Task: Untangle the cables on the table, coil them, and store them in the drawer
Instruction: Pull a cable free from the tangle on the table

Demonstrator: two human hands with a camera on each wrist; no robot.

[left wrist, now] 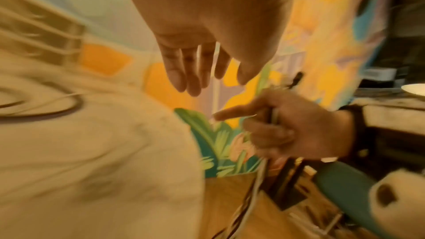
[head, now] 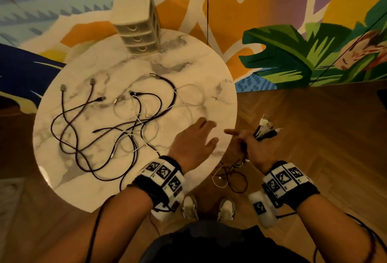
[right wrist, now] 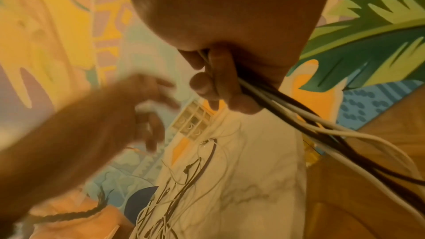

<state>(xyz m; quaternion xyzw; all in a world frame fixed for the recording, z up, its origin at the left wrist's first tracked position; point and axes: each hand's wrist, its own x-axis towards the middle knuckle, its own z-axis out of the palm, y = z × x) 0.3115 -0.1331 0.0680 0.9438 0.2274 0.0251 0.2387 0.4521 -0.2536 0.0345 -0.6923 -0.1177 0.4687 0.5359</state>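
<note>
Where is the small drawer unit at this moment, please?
In the head view the drawer unit stands at the far edge of the round marble table, beyond the tangled cables, with its three drawers shut.

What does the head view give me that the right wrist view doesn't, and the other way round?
Only the head view shows the whole cable tangle, the round table's full edge, and cables dangling to the floor. Only the right wrist view shows the right hand gripping white and dark cables up close. Both show the drawer unit, its drawers closed, and the left hand open above the table.
</note>
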